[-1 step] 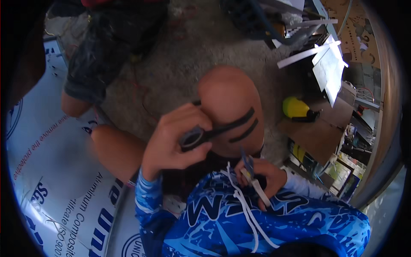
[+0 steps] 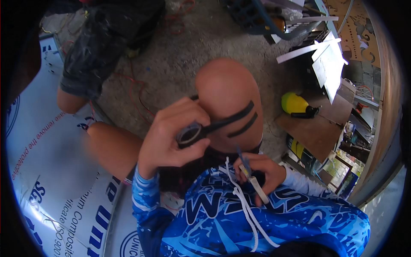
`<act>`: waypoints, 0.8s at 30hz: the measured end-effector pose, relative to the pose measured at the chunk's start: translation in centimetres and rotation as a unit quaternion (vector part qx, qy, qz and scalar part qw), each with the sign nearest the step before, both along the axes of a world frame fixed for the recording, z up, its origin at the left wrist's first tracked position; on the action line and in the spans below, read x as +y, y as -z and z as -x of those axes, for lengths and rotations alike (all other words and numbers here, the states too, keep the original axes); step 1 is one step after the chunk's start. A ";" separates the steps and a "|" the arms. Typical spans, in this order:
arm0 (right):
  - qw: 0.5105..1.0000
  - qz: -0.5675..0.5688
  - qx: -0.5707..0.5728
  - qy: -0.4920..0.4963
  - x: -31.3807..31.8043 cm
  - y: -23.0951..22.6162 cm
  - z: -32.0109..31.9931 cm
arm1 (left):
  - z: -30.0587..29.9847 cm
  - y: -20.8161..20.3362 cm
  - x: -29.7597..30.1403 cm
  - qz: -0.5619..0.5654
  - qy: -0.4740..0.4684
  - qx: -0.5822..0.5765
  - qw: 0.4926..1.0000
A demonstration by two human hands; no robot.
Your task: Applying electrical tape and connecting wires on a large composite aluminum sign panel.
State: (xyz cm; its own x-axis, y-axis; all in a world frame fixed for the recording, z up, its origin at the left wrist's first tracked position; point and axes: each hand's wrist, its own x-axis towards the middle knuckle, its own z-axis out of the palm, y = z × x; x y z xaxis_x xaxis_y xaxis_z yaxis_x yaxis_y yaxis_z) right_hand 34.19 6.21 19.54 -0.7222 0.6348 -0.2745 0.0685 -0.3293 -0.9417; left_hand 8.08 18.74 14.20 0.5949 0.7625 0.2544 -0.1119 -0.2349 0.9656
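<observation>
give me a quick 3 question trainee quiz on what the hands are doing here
1. True or false: the left hand holds a roll of black tape.
2. Where do the two black tape strips lie? A) on the bare knee B) on the white printed sheet C) on the yellow bottle
3. Fill in: the right hand has its grip on a slim ___-handled tool.

Key: 1 true; 2 A; 3 white.
</observation>
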 end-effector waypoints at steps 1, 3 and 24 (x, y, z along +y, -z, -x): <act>0.999 -0.033 -0.032 -0.009 -0.2 0.2 -0.1 | -0.1 0.0 -0.3 0.014 -0.005 -0.004 1.000; 0.998 -0.007 -0.066 -0.011 -0.6 0.0 -0.1 | -0.2 -0.2 -0.4 0.014 -0.018 0.001 1.000; 0.978 0.000 -0.199 -0.061 0.1 0.8 1.2 | 1.0 0.0 -4.5 0.219 -0.158 0.043 0.962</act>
State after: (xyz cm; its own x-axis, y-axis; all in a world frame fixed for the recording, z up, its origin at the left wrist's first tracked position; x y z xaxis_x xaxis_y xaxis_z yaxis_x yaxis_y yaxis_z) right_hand 33.00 6.33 18.69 -0.6285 0.5508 -0.5491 0.4680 -0.2961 -0.8327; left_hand 7.05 14.20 14.20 0.3210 0.9313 -0.1720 -0.0165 0.1871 0.9822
